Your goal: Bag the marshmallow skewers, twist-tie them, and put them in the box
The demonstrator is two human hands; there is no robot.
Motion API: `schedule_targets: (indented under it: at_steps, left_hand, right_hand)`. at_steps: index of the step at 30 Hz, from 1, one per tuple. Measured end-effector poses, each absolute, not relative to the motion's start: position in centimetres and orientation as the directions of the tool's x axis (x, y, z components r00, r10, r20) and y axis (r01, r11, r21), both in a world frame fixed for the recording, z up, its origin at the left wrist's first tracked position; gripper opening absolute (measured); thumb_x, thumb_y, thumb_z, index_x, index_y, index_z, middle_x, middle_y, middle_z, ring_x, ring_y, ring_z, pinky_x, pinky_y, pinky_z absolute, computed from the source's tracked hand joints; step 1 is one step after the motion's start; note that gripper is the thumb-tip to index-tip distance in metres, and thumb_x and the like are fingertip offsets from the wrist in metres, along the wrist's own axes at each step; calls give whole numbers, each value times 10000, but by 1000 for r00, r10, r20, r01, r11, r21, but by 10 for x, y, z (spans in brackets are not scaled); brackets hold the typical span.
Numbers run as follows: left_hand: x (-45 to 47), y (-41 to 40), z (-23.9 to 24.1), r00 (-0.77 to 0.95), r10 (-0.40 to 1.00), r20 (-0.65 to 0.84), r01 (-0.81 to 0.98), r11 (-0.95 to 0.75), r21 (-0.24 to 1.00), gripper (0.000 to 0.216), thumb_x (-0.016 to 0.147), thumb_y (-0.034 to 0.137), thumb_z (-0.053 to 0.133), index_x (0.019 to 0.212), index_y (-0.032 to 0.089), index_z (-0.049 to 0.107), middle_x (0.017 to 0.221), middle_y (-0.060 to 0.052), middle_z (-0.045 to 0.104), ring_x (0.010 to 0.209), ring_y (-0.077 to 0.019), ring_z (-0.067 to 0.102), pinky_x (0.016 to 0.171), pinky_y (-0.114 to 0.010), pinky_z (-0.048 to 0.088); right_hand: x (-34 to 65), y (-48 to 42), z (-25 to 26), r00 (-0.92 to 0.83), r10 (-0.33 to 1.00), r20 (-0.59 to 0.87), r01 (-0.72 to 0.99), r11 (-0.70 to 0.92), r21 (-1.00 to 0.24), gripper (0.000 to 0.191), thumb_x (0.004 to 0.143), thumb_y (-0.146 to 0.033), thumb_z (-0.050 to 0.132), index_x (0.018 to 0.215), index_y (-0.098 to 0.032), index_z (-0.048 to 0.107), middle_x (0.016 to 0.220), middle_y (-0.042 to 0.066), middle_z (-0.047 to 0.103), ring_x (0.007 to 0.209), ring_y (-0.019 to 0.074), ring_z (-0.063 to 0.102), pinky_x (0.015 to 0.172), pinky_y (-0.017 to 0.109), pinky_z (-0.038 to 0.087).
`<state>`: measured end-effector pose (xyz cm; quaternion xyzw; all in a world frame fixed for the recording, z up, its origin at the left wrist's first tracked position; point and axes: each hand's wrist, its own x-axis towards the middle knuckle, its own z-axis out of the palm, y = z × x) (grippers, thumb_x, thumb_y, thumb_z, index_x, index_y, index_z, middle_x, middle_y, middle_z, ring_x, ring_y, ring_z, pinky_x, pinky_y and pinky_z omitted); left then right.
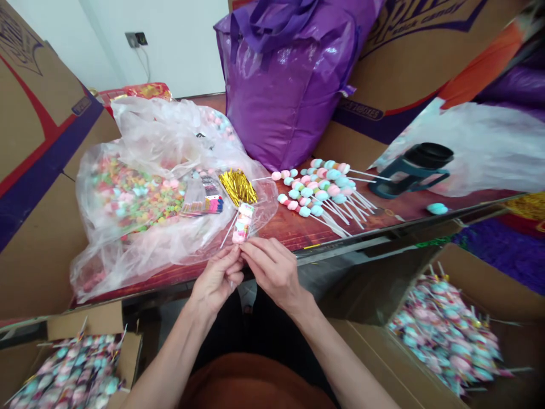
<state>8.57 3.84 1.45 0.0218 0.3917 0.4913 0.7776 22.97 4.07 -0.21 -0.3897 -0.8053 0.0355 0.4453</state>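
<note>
My left hand (pixel 217 277) and my right hand (pixel 272 268) meet at the table's front edge, fingers pinched together. Between them they grip the lower end of a marshmallow candy stick in a printed clear wrapper (pixel 243 221), its pink and white pieces pointing away from me. The fingers hide the part they pinch. Just beyond it lies a bundle of gold twist ties (pixel 239 187). A stack of printed wrappers (pixel 204 200) sits to the left of the ties. To the right rests a pile of unwrapped marshmallow sticks (pixel 323 187) with white sticks.
A clear plastic bag of small colourful candies (pixel 140 187) spreads over the table's left. Behind stands a purple bag (pixel 285 85); a dark mug (pixel 415 170) is at right. Cartons of wrapped candy sticks stand below, left (pixel 76 372) and right (pixel 447 329). One blue marshmallow (pixel 437 209) lies near the edge.
</note>
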Motion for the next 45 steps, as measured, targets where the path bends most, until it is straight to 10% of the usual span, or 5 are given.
schedule_targets:
  at_steps: [13, 23, 30, 36, 45]
  left_hand:
    - [96, 25, 15, 252, 805, -537, -772, 502, 390, 257, 673, 127, 859, 785, 108, 629, 630, 69, 485, 437, 15, 359, 379, -91, 258]
    - [99, 20, 22, 153, 954, -257, -529, 299, 794, 406, 772, 585, 726, 916, 208, 769, 1080, -71, 695, 993, -208, 627, 842, -285, 508]
    - [107, 12, 29, 165, 939, -303, -248, 337, 908, 402, 773, 578, 724, 761, 178, 773, 855, -76, 715, 904, -223, 631, 850, -323, 503]
    - [158, 2, 7, 195, 952, -236, -125, 263, 957, 166, 728, 313, 795, 836, 189, 769, 782, -22, 715, 716, -156, 613, 705, -269, 493]
    - [93, 101, 15, -74, 942, 327, 422, -267, 866, 166, 873, 259, 610, 948, 204, 747, 943, -84, 708, 875, -219, 619, 828, -347, 465]
  right_hand:
    - [240, 42, 2, -375, 483, 791, 542, 807, -236, 191, 956, -67, 516, 1031, -145, 674, 910, 109, 724, 831, 194, 677, 743, 313, 536]
    - [224, 21, 14, 34, 951, 307, 203, 294, -934, 176, 952, -209, 495, 784, -197, 544, 722, -9, 571, 647, 126, 545, 607, 241, 442]
    - [250, -3, 41, 155, 875, 459, 301, 400, -865, 204, 933, -198, 529, 749, -176, 613, 718, 2, 573, 675, 126, 536, 678, 261, 444]
    - [263, -52, 6, 209, 977, 44, 32, 38, -999, 187, 935, -315, 584, 918, -188, 721, 783, 10, 671, 722, 144, 605, 671, 247, 487]
    - [420, -47, -91, 781, 476, -404, -434, -52, -900, 251, 502, -395, 826, 628, -225, 692, 700, 29, 566, 501, 98, 388, 429, 266, 339]
